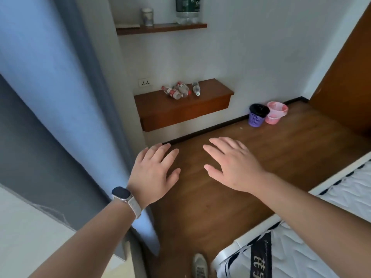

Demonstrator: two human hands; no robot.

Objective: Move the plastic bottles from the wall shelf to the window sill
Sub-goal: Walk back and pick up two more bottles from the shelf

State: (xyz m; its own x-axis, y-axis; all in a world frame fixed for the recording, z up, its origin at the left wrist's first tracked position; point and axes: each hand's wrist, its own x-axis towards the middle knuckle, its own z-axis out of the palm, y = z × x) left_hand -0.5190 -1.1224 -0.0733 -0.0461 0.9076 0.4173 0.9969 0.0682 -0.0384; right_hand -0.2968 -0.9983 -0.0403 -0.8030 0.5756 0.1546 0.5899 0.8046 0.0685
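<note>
Three clear plastic bottles lie on their sides at the back of a brown wall shelf (210,101): a red-labelled one (171,92) on the left, another red-labelled one (183,88) beside it, and a plain one (196,88) on the right. My left hand (155,173), with a watch on its wrist, and my right hand (232,163) are stretched out in front of me, palms down, fingers spread, holding nothing. Both hover over the floor, well short of the shelf. A pale ledge (30,227) at lower left may be the window sill.
A blue curtain (60,97) hangs on the left. A higher shelf (160,28) carries a large green-labelled bottle (187,9) and a small cup (147,16). A purple bin (258,115) and a pink bin (276,113) stand by the wall. A bed (321,247) fills the lower right.
</note>
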